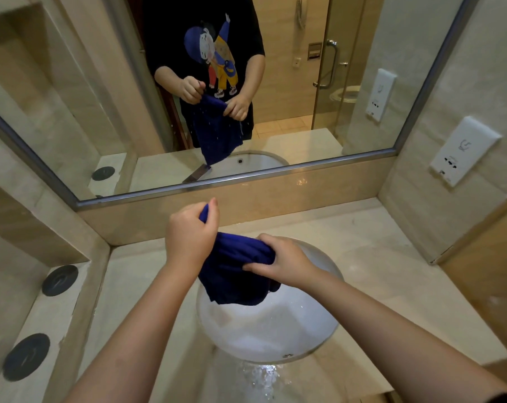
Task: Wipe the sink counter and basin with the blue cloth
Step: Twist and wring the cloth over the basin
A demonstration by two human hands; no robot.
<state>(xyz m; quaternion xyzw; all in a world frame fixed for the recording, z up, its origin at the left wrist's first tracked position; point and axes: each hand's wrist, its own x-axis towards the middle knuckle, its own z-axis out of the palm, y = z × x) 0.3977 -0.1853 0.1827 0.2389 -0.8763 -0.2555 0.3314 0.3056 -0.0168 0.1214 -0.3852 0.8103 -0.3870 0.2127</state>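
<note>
A dark blue cloth (235, 271) hangs bunched between both my hands above the white round basin (275, 330). My left hand (191, 234) grips its upper end, a blue tip poking out by the thumb. My right hand (278, 261) clutches the other end, fingers curled round the folds. The loose part of the cloth dangles over the basin's far left side. The beige stone counter (377, 257) surrounds the basin. A wet patch (261, 376) shines on the counter at the basin's near rim.
A wide mirror (246, 97) runs along the back wall and reflects me and the cloth. Two black round discs (59, 280) (26, 356) sit on a side ledge at left. A white wall plate (463, 151) is mounted at right.
</note>
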